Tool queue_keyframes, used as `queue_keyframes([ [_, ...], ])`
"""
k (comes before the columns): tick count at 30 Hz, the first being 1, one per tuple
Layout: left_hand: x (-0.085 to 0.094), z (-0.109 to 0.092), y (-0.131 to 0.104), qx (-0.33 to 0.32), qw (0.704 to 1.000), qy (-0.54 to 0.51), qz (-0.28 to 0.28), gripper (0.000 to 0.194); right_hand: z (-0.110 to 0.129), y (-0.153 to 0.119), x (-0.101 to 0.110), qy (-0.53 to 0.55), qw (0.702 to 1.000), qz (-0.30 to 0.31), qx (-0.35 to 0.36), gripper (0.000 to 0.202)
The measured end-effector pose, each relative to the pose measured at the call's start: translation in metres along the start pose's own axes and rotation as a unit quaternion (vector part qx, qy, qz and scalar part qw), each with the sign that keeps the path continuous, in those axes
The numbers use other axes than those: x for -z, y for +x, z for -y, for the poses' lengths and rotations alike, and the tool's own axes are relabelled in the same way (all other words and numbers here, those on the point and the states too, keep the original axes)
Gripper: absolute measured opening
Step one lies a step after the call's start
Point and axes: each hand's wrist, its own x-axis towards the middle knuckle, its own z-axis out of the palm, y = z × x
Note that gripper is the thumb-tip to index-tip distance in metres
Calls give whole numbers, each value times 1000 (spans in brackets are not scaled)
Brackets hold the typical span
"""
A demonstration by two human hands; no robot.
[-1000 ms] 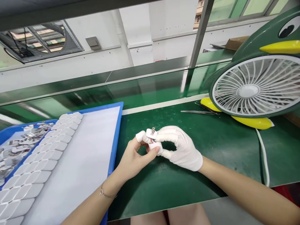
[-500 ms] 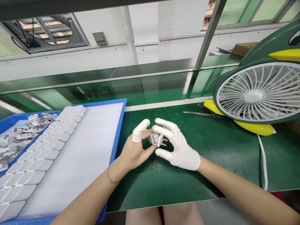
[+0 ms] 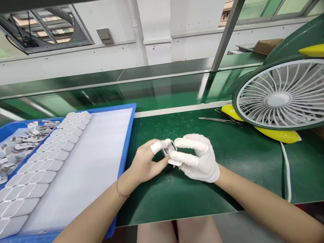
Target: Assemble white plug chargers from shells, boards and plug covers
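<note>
Between my hands, above the green table [image 3: 152, 202], is a small white plug housing [image 3: 167, 151] with an open hollow side. My left hand [image 3: 145, 162], bare except for a white cover on one finger, grips the housing from the left. My right hand [image 3: 198, 158], in a white glove, pinches the white pronged cover [image 3: 175, 162] just below and right of the housing. The cover is tilted, its prongs pointing down and partly hidden by the gloved fingers.
A blue tray [image 3: 129, 135] at left holds rows of white housings [image 3: 54, 154]. Beyond it, another blue tray [image 3: 7, 130] holds small wired parts [image 3: 30, 138]. Tweezers [image 3: 217, 119] lie near a green and yellow fan [image 3: 278, 99] at right, with a white cable [image 3: 286, 168].
The pronged cover has turned so its prongs point down and sits lower against the housing. My right fingers have closed in on it, and my left covered finger has bent down onto the housing.
</note>
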Motion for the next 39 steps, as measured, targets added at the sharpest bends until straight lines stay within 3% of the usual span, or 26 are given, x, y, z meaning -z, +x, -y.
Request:
queue_keyframes([
  [7,3,-7,3,58,998,36,-9,44,0,0,-1,-16,1000,3,1,18],
  [15,1,0,1,7,1000,-13,-14,41,-2,-1,-1,-15,1000,16,6,14],
  [20,2,-4,3,36,999,32,-19,34,-3,-5,-2,18,999,26,5,15],
  [23,3,-5,5,64,996,45,-48,35,-11,-5,2,30,999,26,-4,33],
  [25,4,-3,4,60,996,30,-58,35,-24,-4,8,-27,998,21,-49,41],
  [27,4,0,2,48,997,7,-58,33,-45,-4,16,-152,977,44,-142,38],
  [28,4,1,1,46,997,0,-58,33,-56,-5,20,-227,951,72,-195,38],
  [31,4,2,0,61,997,-17,-54,32,-88,-12,32,-391,832,205,-336,50],
  [33,3,1,0,81,995,-10,-58,33,-102,-19,37,-422,772,278,-386,56],
  [35,3,-2,2,91,993,16,-69,35,-107,-23,38,-419,748,320,-403,49],
  [39,3,-3,4,93,993,21,-65,54,-104,-23,34,-384,763,352,-381,31],
])
